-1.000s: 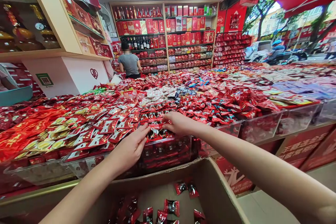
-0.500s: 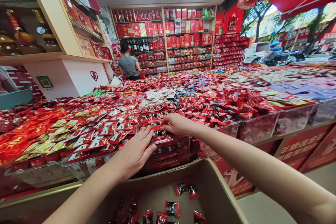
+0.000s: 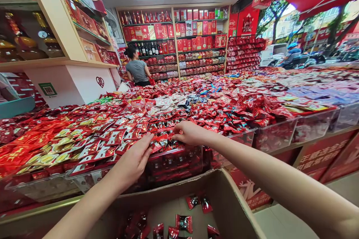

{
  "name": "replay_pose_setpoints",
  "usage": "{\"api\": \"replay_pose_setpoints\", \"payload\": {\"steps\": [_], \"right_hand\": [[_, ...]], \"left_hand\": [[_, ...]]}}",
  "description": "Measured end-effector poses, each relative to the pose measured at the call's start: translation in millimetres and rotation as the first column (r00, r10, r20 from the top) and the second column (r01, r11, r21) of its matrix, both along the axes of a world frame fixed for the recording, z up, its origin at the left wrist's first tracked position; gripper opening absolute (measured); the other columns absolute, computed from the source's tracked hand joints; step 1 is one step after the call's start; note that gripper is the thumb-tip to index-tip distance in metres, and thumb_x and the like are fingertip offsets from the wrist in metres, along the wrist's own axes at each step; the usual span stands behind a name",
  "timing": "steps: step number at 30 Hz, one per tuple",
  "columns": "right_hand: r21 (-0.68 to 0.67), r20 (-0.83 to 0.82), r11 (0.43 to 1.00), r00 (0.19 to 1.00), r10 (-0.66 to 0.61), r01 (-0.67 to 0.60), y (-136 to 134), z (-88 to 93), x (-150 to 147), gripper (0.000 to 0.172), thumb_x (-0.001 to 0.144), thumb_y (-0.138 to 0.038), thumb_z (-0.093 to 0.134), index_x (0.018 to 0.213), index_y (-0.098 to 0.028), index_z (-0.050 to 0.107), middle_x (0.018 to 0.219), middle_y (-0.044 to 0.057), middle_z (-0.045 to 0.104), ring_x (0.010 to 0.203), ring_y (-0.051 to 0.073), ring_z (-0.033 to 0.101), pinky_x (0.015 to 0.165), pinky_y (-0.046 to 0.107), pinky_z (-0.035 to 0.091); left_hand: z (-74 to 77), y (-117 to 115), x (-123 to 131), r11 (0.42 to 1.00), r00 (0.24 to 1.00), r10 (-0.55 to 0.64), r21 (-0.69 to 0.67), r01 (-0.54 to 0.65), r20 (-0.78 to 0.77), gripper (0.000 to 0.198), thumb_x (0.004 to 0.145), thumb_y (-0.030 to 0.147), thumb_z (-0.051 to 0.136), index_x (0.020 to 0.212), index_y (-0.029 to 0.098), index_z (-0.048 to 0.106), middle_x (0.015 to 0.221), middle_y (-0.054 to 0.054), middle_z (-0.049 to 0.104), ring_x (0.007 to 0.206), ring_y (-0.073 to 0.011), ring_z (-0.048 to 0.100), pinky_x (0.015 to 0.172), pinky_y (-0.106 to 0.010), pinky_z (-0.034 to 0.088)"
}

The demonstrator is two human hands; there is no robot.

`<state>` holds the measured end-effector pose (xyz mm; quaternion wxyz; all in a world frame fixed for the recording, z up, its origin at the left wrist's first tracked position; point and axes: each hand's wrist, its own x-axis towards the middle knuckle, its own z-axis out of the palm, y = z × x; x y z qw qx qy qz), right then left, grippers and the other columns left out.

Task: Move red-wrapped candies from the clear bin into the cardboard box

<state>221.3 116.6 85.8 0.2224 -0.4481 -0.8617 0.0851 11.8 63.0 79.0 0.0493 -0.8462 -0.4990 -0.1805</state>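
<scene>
My left hand [image 3: 134,160] lies flat, fingers stretched, on the red-and-black candy packets [image 3: 164,142] heaped in a clear plastic bin [image 3: 175,162] at the counter's front edge. My right hand [image 3: 189,133] rests on the same heap just to the right, its fingers curled down onto the packets; what they pinch I cannot make out. The two hands are close together over the bin's near rim.
An open cardboard box [image 3: 224,201] with a few red packets [image 3: 183,222] stands right below my arms. Bins of red and gold sweets [image 3: 70,142] cover the counter. A person in a grey shirt [image 3: 137,70] stands by shelves of red boxes [image 3: 196,33].
My left hand has slid a little left and back along the packets. The right hand has stayed almost still on the heap. The person at the back has turned slightly.
</scene>
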Motion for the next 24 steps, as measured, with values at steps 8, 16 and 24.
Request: {"api": "replay_pose_setpoints", "payload": {"steps": [8, 16, 24], "right_hand": [[0.069, -0.029, 0.997, 0.999, 0.020, -0.018, -2, -2.4, -3, 0.033, 0.075, -0.035, 0.054, 0.098, -0.012, 0.059, 0.089, 0.011, 0.058, 0.086, 0.019, 0.052, 0.074, 0.027, 0.038], [0.048, -0.062, 0.991, 0.990, 0.130, -0.127, -6, -5.7, -9, 0.041, 0.070, -0.041, 0.058, 0.105, -0.019, 0.057, 0.092, 0.009, 0.048, 0.083, 0.017, 0.048, 0.074, 0.027, 0.038], [0.056, 0.049, 0.988, 0.988, 0.144, -0.146, -6, -0.3, -9, 0.038, 0.073, -0.037, 0.056, 0.105, -0.017, 0.057, 0.089, 0.010, 0.053, 0.086, 0.020, 0.048, 0.073, 0.028, 0.038]], "left_hand": [[12.4, 8, -2, 0.985, 0.997, -0.066, -0.164, 0.060, -0.032, 0.044, 0.082, 0.026, 0.032, 0.123, 0.014, 0.043, 0.128, -0.005, 0.047, 0.117, -0.0172, 0.042, 0.098, -0.032, 0.031], [24.5, 21, -1, 0.968, 0.987, -0.134, -0.224, 0.111, -0.090, 0.044, 0.074, 0.016, 0.043, 0.116, 0.022, 0.052, 0.121, -0.001, 0.055, 0.110, -0.0189, 0.049, 0.095, -0.033, 0.036], [31.5, 16, -1, 0.955, 0.971, -0.210, -0.238, 0.178, -0.117, 0.036, 0.077, 0.016, 0.043, 0.106, 0.028, 0.059, 0.122, 0.002, 0.054, 0.110, -0.0176, 0.049, 0.092, -0.030, 0.039]]}}
